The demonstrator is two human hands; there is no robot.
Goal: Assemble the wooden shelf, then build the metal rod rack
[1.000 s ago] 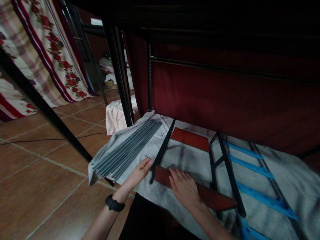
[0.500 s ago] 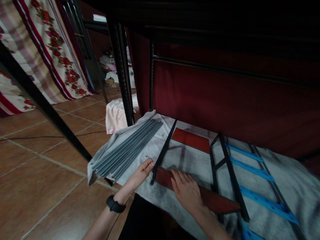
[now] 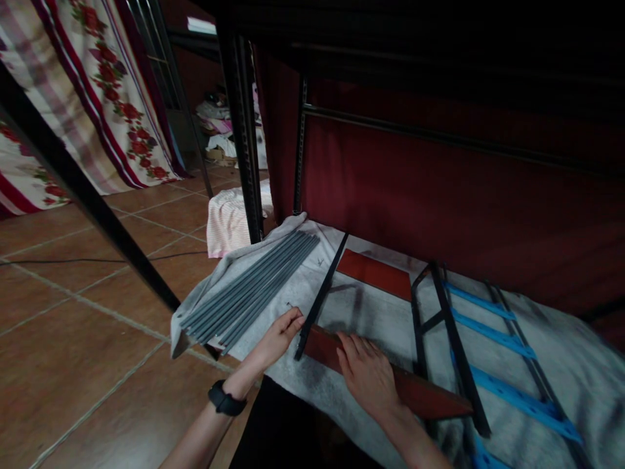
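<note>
My right hand (image 3: pixel 367 376) is laid over the top edge of a red-brown board (image 3: pixel 430 394), fingers on the far side, holding it. This board joins the black metal bars of a frame lying on the grey cloth. By the near end of the left black bar (image 3: pixel 322 293), my left hand (image 3: pixel 283 335) has its fingers closed in a pinch; what is between them is hidden. Just beyond its fingertips lies a tiny metal piece (image 3: pixel 289 305). Farther back in the frame is a second red-brown board (image 3: pixel 375 273).
Grey rods (image 3: pixel 254 286) lie bundled on the cloth at left. Blue slats (image 3: pixel 493 333) on black bars lie at right. Black posts (image 3: pixel 247 143) and a dark shelf overhead enclose the space, with a maroon curtain (image 3: pixel 439 195) behind.
The view has shifted slightly. My left hand stays at the bar's near end and my right hand stays on the board; little else differs.
</note>
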